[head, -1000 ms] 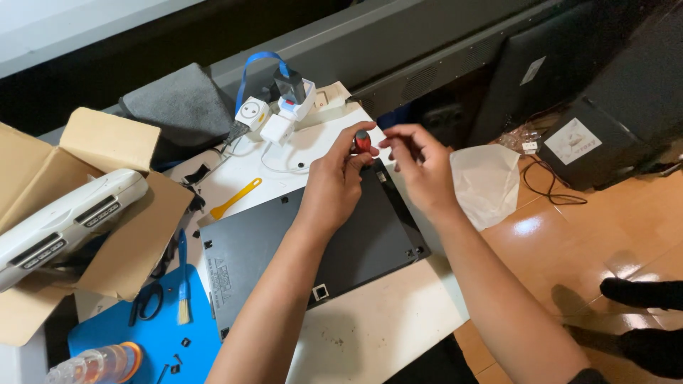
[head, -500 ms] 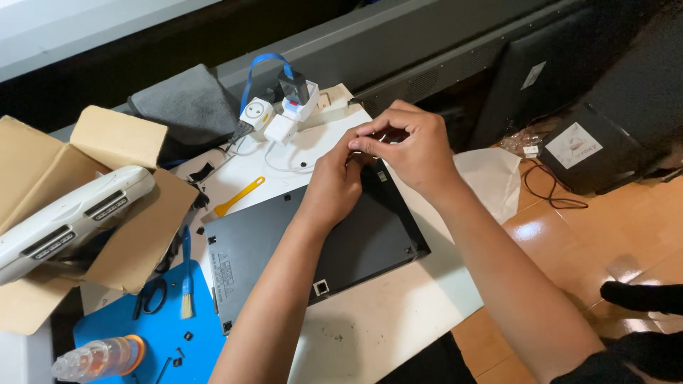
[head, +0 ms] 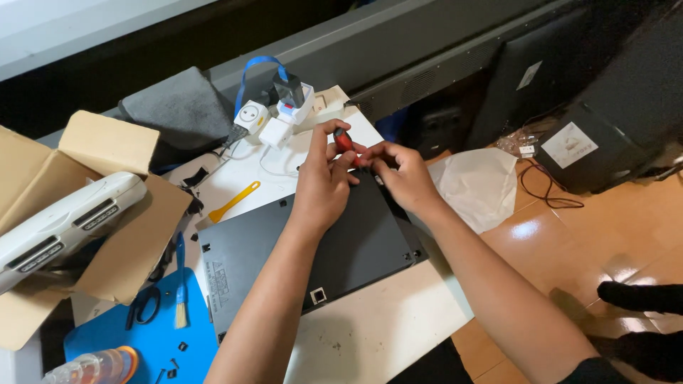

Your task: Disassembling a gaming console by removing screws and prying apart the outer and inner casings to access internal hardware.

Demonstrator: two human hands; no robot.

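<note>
Pinching a small red-handled screwdriver (head: 344, 142), both hands hover over the flat, matte-black laptop (head: 356, 249).

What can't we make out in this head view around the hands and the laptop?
- Red-handled tool: tip hidden behind left hand and right hand.
- Dark laptop: far corner covered by both hands.
- Loose screws on blue mat: too small to type.
- Bottle: cut by bottom edge.

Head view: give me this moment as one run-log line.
left hand: pinching red-handled tool | right hand: fingertips at tool tip | beneath: dark laptop base, underside up | nearby: yellow pry tool, white power strip
</note>
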